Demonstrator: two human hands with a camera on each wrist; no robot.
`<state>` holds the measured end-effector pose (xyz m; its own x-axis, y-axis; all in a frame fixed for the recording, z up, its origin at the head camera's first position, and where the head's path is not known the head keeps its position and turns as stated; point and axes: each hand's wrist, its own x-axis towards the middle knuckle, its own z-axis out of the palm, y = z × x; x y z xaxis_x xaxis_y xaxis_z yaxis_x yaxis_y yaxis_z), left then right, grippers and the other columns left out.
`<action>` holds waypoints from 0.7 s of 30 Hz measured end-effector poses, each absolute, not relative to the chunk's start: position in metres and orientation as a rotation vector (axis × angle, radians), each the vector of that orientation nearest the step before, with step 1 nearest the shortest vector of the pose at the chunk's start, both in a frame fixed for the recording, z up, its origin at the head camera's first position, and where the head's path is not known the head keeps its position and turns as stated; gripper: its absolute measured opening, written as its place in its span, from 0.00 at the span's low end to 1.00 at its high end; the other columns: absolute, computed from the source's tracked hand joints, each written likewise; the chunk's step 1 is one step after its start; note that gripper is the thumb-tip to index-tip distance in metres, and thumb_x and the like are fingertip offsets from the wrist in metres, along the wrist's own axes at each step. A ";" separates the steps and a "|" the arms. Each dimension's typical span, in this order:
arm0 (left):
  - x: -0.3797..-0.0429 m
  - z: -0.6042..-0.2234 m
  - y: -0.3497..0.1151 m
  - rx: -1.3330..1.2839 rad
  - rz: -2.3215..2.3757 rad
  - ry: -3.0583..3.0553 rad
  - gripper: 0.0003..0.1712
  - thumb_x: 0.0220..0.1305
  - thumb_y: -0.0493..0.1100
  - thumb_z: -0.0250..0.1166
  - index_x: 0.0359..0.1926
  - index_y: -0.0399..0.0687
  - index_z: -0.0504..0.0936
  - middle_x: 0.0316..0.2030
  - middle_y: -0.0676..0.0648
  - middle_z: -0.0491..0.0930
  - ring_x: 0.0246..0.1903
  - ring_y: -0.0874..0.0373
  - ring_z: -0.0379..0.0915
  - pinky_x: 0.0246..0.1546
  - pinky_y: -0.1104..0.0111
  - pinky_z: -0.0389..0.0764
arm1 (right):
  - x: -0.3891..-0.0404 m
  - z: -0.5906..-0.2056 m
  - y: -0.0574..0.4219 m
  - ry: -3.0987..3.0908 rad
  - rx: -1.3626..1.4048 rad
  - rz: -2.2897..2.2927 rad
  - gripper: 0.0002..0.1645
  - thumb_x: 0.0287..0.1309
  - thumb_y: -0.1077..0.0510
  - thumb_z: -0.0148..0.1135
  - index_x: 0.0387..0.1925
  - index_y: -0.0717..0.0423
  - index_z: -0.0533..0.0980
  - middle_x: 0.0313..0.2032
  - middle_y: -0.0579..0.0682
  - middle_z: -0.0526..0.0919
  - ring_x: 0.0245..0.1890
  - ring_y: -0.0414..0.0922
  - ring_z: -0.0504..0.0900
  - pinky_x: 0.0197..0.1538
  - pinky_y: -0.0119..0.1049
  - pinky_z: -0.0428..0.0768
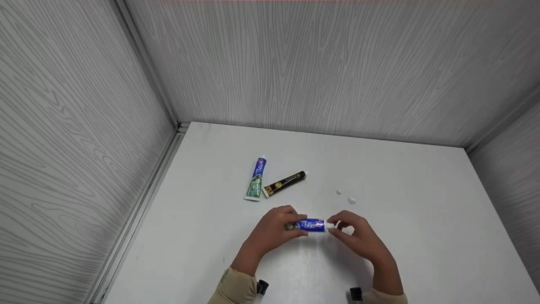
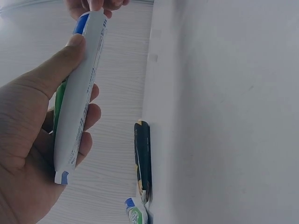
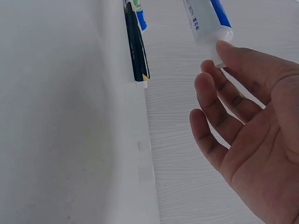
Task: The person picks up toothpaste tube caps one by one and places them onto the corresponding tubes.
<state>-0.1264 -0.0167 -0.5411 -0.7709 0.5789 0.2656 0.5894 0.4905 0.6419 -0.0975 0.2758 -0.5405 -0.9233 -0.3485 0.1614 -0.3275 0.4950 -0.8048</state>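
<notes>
My left hand grips a blue, green and white toothpaste tube around its body, thumb on one side and fingers on the other. The tube's white back with printed text faces the left wrist camera. At the tube's right end, my right hand pinches the white cap between thumb and index finger. Its other fingers are spread and loosely bent. The tube is held above the white table.
Beyond the left hand lie another blue and green toothpaste tube and a black one, their ends close together. Two small white pieces lie beyond the right hand, too small to identify. Wood-grain panels enclose the table's back and sides.
</notes>
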 end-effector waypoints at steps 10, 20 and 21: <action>-0.128 -0.544 -0.016 -1.069 -1.175 -2.692 0.25 0.65 0.56 0.76 0.59 0.53 0.90 0.42 0.55 0.86 0.38 0.65 0.76 0.43 0.68 0.79 | -0.100 -0.540 0.276 2.706 -0.538 -1.452 0.07 0.71 0.53 0.70 0.48 0.44 0.86 0.46 0.44 0.88 0.45 0.39 0.84 0.53 0.38 0.84; -0.132 -0.551 -0.015 -1.065 -1.131 -2.778 0.22 0.65 0.53 0.77 0.57 0.54 0.89 0.46 0.54 0.88 0.43 0.63 0.81 0.51 0.62 0.82 | -0.099 -0.541 0.275 2.728 -0.572 -1.490 0.06 0.72 0.57 0.68 0.48 0.45 0.86 0.46 0.52 0.89 0.44 0.39 0.84 0.52 0.37 0.84; -0.132 -0.552 -0.015 -1.061 -1.126 -2.787 0.22 0.65 0.53 0.77 0.57 0.53 0.89 0.46 0.54 0.88 0.44 0.63 0.81 0.52 0.61 0.82 | -0.099 -0.541 0.275 2.728 -0.571 -1.487 0.06 0.72 0.56 0.68 0.48 0.44 0.86 0.46 0.52 0.89 0.44 0.39 0.84 0.52 0.38 0.84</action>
<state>-0.1323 -0.0154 -0.5518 -0.7777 0.5978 0.1946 0.5652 0.5293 0.6328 -0.0988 0.2750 -0.5412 -0.9345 -0.3040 0.1851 -0.3202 0.4913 -0.8100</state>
